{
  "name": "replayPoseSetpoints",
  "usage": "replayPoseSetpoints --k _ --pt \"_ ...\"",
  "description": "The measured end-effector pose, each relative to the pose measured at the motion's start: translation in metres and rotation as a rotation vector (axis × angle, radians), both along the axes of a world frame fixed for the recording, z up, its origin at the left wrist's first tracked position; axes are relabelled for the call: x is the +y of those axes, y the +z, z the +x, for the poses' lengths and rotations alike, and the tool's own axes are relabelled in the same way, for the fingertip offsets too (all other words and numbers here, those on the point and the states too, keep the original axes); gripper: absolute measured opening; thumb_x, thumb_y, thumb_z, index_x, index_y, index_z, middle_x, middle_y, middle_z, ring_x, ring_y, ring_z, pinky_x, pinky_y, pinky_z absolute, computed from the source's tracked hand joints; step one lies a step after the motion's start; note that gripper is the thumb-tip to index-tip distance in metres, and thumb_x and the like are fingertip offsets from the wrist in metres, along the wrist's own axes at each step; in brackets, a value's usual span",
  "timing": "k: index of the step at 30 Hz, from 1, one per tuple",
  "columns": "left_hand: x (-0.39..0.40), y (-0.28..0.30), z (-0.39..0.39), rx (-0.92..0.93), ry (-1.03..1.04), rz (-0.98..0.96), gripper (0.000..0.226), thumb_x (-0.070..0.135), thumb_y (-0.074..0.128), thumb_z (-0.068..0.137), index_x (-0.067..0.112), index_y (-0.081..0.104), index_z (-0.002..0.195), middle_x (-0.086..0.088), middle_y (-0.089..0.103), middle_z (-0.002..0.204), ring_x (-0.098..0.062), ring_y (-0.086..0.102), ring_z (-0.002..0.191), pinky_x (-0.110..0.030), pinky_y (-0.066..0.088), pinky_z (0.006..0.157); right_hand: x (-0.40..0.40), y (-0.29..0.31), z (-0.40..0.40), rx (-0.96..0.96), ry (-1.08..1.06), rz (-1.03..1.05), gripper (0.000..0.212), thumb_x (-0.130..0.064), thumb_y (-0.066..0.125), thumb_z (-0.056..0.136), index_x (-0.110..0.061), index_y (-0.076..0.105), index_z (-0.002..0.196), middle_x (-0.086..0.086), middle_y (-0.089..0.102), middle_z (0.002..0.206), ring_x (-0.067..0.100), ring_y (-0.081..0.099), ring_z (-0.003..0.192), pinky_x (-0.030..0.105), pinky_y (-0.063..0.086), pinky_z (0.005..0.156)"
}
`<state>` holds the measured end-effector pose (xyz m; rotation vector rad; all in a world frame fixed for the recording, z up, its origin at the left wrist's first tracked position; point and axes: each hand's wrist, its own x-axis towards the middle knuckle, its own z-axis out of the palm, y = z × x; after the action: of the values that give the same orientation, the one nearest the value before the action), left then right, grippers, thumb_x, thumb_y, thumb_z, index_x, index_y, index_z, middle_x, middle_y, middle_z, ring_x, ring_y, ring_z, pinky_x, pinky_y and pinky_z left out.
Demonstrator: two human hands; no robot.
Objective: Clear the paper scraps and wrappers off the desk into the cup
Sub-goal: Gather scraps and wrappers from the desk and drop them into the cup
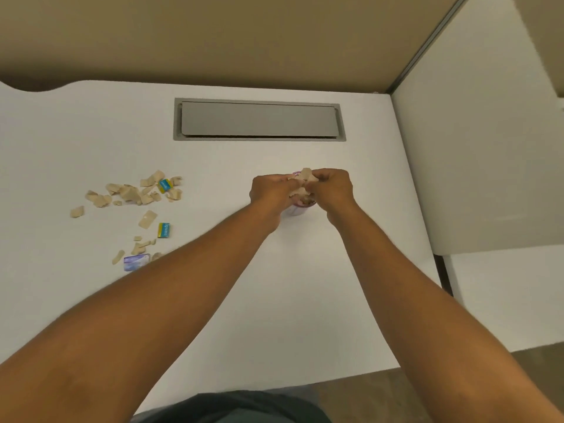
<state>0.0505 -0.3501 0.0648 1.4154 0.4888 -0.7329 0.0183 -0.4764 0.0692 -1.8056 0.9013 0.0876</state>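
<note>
My left hand (pixel 272 187) and my right hand (pixel 331 186) meet above a small cup (pixel 295 210) in the middle of the white desk (pixel 274 285). Both pinch a bunch of tan paper scraps (pixel 305 176) right over the cup's mouth, which they mostly hide. A heap of tan scraps (pixel 134 192) lies at the left, with a blue-and-yellow wrapper (pixel 165 185) in it. A second such wrapper (pixel 164 230) and a purple wrapper (pixel 136 261) lie nearer to me among loose scraps.
A grey cable hatch (pixel 259 120) is set into the desk behind the cup. A tan partition (pixel 213 35) stands at the back and a white panel (pixel 476 148) closes the right side. The desk's front edge runs near my body.
</note>
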Motion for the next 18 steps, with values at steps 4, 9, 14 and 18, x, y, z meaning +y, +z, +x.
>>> replayPoseSetpoints --k 4,9,14,18 --pt "-0.020 -0.003 0.010 0.111 0.003 -0.004 0.029 0.022 0.072 0.097 -0.001 0.072 0.115 -0.020 0.077 0.115 -0.036 0.077 0.103 -0.047 0.064 0.093 -0.016 0.000 0.013 0.112 0.099 0.072 0.018 0.003 0.068 0.089 0.002 0.077 0.104 0.024 0.075 0.108 0.041 0.074 0.102 0.050 0.063 0.091" --pt "-0.027 0.008 0.012 0.213 -0.027 -0.115 0.038 0.035 0.051 0.108 -0.001 0.064 0.110 -0.025 0.073 0.113 -0.043 0.075 0.105 -0.059 0.063 0.089 -0.029 0.001 0.019 0.202 0.122 0.078 0.024 0.005 0.059 0.095 0.002 0.073 0.114 0.022 0.072 0.118 0.039 0.071 0.110 0.051 0.060 0.097" --pt "-0.027 0.020 0.015 0.245 -0.044 -0.118 0.043 0.043 0.047 0.108 0.004 0.053 0.126 -0.020 0.070 0.112 -0.041 0.075 0.106 -0.053 0.064 0.089 -0.031 -0.002 0.018 0.187 0.186 -0.080 0.024 0.004 0.070 0.091 -0.002 0.074 0.114 0.015 0.071 0.121 0.032 0.070 0.110 0.045 0.061 0.097" --pt "-0.019 0.020 0.016 0.210 -0.060 -0.045 0.044 0.045 0.044 0.109 0.008 0.051 0.130 -0.020 0.065 0.126 -0.039 0.073 0.111 -0.052 0.061 0.097 -0.029 -0.004 0.017 0.126 0.125 -0.179 0.023 0.001 0.073 0.086 -0.009 0.076 0.107 0.009 0.072 0.117 0.026 0.071 0.104 0.042 0.063 0.090"
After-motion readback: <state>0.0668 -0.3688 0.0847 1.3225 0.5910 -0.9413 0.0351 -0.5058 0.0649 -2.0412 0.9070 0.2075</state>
